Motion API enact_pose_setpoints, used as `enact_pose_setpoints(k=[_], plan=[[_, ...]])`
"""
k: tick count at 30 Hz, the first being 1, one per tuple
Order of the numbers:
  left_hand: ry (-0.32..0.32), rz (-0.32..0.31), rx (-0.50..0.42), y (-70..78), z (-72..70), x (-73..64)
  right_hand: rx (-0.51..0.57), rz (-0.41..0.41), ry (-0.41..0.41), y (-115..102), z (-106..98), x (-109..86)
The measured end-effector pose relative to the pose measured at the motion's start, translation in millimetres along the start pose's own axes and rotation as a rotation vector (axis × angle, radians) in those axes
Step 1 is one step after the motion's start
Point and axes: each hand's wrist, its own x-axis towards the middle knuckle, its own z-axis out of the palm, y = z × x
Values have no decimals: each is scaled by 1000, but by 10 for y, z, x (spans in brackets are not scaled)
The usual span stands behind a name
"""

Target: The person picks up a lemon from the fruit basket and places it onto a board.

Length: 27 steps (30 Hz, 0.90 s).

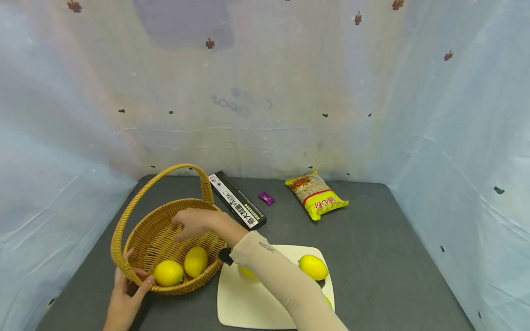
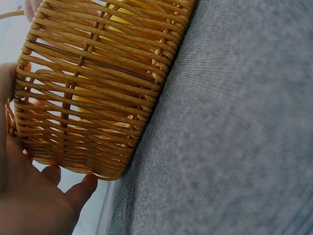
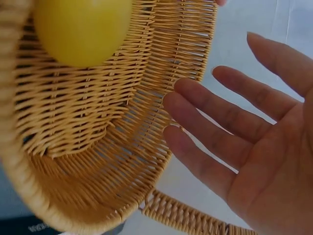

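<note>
A wicker basket with a tall arched handle stands at the left of the table. Inside lie two lemons, one lemon by the near rim and another lemon beside it. My left hand grips the basket's near-left side at the handle's foot, thumb at the rim; the left wrist view shows its fingers against the outer weave. Over the basket is my right hand, holding nothing. In the right wrist view its fingers are spread and loosely bent, with a lemon in the basket apart from them.
A cream cutting board lies right of the basket under my right forearm. On it are a lemon and other lemons partly hidden by the sleeve. Behind lie a black pasta box, a small purple packet and a yellow food bag.
</note>
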Motion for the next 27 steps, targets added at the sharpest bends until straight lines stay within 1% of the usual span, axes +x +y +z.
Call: enact_pose_setpoints(k=[2,4,8,10,13,15,17,19,21,27], plan=[[-1,-5,5,-6,1,6,-5,15,-2,-35,12,44],[-4,-11,7,-9,2,10,-16,35,-24,-60,47,83],[-15,-18,-4,-12,9,1,-18,101,-129,-74,168,135],[-16,-16,-1,-11,14,-5,-27,121,-189,-70,228,152],[-11,-15,9,-3,15,-11,-57,126,-263,-73,282,168],[-7,-18,19,6,9,-11,-86,127,-297,-82,302,174],[-3,-25,26,14,2,-9,-118,126,-315,-101,315,176],[-2,-29,26,23,-5,-10,-130,135,-316,-127,333,178],[-2,-33,27,28,-2,-11,-145,121,-318,-155,357,177],[-3,-43,12,7,7,-1,-146,125,-343,-259,429,163]])
